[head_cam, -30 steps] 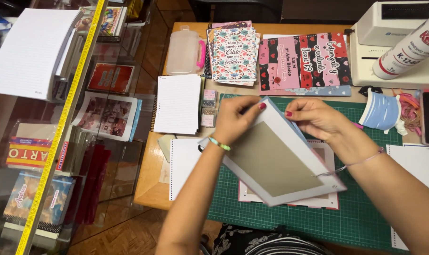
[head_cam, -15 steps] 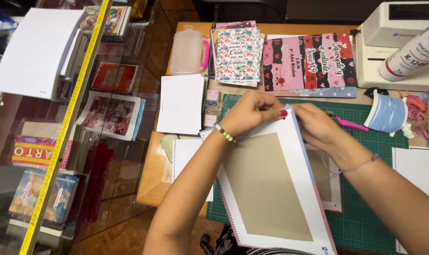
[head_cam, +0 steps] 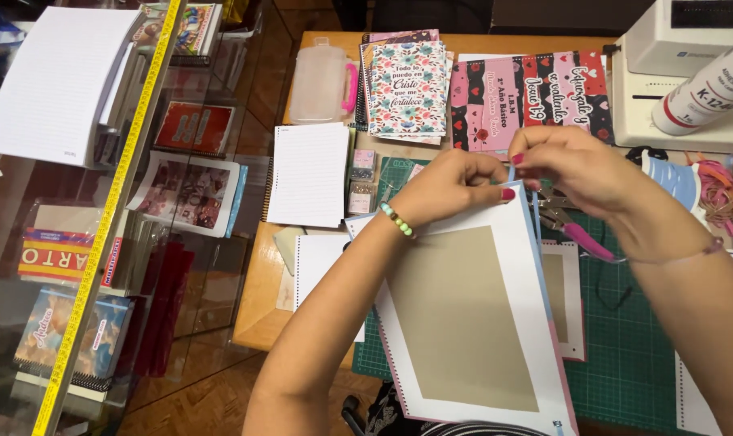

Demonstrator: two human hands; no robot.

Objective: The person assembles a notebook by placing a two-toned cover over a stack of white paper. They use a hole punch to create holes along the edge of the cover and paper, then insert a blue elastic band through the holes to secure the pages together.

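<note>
Both hands hold up a notebook cover [head_cam: 463, 315], white-edged with a tan cardboard panel and punched holes down its left side. It tilts toward me over the green cutting mat [head_cam: 625, 355]. My left hand [head_cam: 451, 187] pinches the cover's top edge, a beaded bracelet on its wrist. My right hand [head_cam: 580, 169] grips the same top edge at the right corner, next to the left. A second cover [head_cam: 564, 295] lies flat on the mat under it. Pink-handled pliers [head_cam: 580, 234] lie just below my right hand.
Patterned notebook covers [head_cam: 407, 89] and a pink-and-black sheet [head_cam: 528, 97] lie at the table's back. Lined paper stacks [head_cam: 310, 173] sit left, a clear jug [head_cam: 322, 81] behind. A white machine [head_cam: 673, 73] and glue bottle [head_cam: 705, 89] stand right. A glass counter with a yellow measuring tape [head_cam: 108, 226] borders the left.
The cover swung from a slanted, raised position to lengthwise toward me. Both hands came together at its top edge and shifted slightly up the table.
</note>
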